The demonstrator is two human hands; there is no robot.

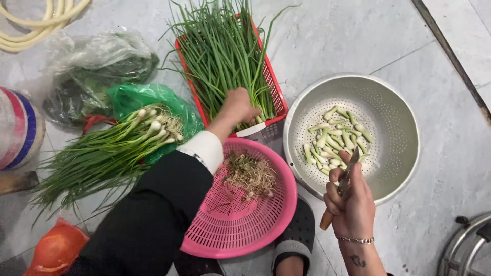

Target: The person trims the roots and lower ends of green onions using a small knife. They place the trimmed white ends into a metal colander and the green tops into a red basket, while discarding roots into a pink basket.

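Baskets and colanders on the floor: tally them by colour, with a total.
Red basket, holding trimmed greens: 1
Pink colander, holding cut roots: 1
White colander, holding white onion ends: 1
Total: 3

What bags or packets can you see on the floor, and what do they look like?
Clear plastic bag: upper left, crumpled, dark greens inside.
Green plastic bag: beside the red basket, under uncut spring onions.
Orange bag: bottom left corner, bunched.
No labels, signs or screens.

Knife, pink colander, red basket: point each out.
knife (349,170), head view, on the blade above the right hand.
pink colander (230,225), head view, bare perforated floor.
red basket (276,89), head view, right wall.
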